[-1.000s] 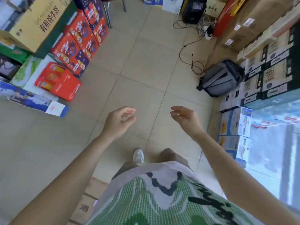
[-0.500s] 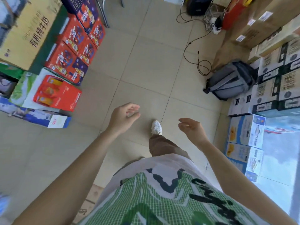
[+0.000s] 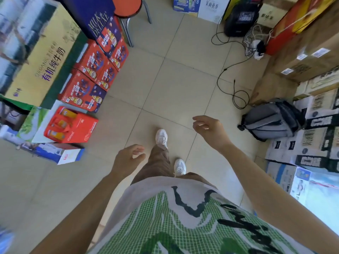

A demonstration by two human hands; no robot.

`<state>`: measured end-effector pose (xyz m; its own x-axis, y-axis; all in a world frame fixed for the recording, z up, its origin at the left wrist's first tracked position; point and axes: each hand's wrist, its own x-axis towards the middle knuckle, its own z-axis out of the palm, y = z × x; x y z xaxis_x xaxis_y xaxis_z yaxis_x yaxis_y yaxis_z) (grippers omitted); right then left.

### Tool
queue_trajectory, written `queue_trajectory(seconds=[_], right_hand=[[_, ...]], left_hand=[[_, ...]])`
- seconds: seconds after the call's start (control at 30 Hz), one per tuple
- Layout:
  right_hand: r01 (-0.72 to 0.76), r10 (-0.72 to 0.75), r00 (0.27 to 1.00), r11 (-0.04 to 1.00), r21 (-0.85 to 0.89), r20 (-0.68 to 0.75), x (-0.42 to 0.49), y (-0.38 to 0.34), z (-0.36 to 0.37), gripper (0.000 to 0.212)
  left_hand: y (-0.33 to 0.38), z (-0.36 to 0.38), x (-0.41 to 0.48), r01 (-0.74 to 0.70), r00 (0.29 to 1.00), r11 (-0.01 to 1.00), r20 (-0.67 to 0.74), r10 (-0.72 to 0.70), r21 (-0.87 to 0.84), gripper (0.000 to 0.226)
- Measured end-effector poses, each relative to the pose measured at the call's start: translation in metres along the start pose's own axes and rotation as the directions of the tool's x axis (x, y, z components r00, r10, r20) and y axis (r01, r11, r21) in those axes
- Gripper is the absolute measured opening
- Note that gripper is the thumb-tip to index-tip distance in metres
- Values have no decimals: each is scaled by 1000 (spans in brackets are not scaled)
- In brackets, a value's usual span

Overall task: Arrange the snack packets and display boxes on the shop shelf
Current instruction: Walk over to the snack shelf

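I am walking, and both hands are empty. My left hand (image 3: 128, 158), just below the middle of the frame, hangs with its fingers loosely curled around nothing. My right hand (image 3: 211, 129), a little higher and to the right, is just as slack and carries nothing. Compared with a second ago my arms have swapped in their swing: the left has dropped lower in the frame and the right has risen. One white shoe (image 3: 161, 137) now leads on the tiled floor (image 3: 165, 88). The view has slid forward too, so an orange stool (image 3: 126, 4) now shows at the top edge.

I cannot make out any snack packets or a shelf. The boxed goods line the edges: a red carry carton (image 3: 70, 125) at the left, stacked red and purple cartons (image 3: 93, 76) above it, and blue and white boxes (image 3: 282, 175) at the lower right. None of it touches my hands.

I judge I am between trips, heading for stock with nothing picked up yet. A grey backpack (image 3: 271, 120) and a loose black cable (image 3: 236, 96) lie at the right, and I could trip on them if I drift that way.
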<state>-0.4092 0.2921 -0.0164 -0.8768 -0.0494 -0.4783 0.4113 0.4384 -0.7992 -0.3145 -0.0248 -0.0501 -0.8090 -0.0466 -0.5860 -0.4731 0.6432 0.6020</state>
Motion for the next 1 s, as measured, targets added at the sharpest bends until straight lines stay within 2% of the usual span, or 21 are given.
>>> queue_trajectory(seconds=[0.1, 0.23, 0.53, 0.67, 0.77, 0.9, 1.0], right_hand=[[-3, 3, 1000, 999, -34, -2, 44, -23, -1, 20], [-93, 92, 996, 993, -78, -12, 89, -44, -3, 19], [-237, 235, 970, 971, -24, -64, 170, -67, -31, 18], [-281, 281, 956, 960, 6, -79, 218, -74, -52, 18], [-291, 292, 955, 957, 12, -57, 270, -87, -68, 18], [-248, 248, 969, 969, 26, -14, 355, -129, -87, 18], [-183, 183, 983, 983, 17, 25, 421, -178, -101, 20]], left_hand=[[1, -20, 44, 0, 999, 1000, 33, 0, 11, 22], [30, -54, 106, -63, 997, 998, 44, 62, 23, 21], [159, -130, 241, -295, 953, 955, 60, 297, -41, 30], [206, -155, 309, -349, 934, 937, 73, 349, -6, 35], [233, -172, 356, -337, 939, 941, 87, 333, 36, 45], [253, -193, 406, -226, 970, 971, 106, 218, 72, 46], [264, -211, 436, -167, 984, 983, 74, 161, 82, 27]])
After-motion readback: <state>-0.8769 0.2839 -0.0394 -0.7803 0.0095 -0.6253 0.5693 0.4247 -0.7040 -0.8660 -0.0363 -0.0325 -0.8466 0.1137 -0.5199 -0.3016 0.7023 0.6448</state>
